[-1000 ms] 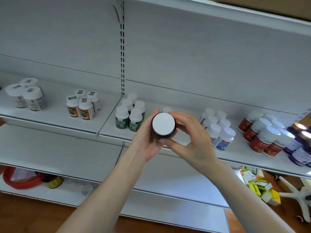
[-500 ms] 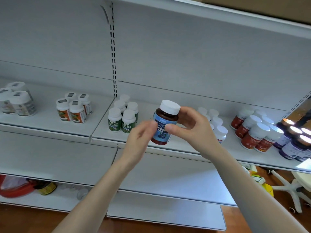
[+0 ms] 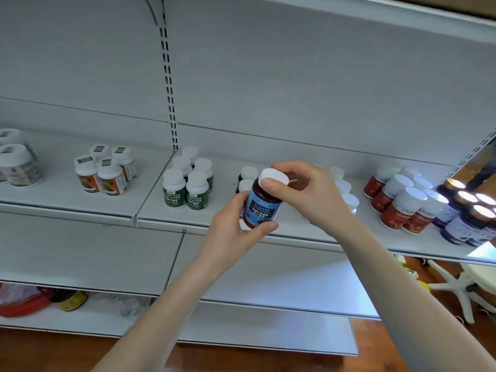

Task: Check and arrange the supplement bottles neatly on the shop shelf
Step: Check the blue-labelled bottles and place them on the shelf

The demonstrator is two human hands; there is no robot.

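A white metal shop shelf spans the view, split by a slotted upright. Along its board, from the left, stand grey-labelled white tubs, a cluster of orange-labelled white bottles, green-labelled white-capped bottles, then, far right, red-labelled white-capped bottles and purple bottles with glaring lids. Below right, a white star-shaped chair base rests on the wooden floor; a red bag lies on the bottom shelf.

The left hand grasps the body of a brown plastic bottle with a blue label, held tilted in the air over the shelf's front edge. The right hand pinches its white round cap. Just behind the bottle stand two dark white-capped bottles; the right hand partly hides a group of white-capped bottles.
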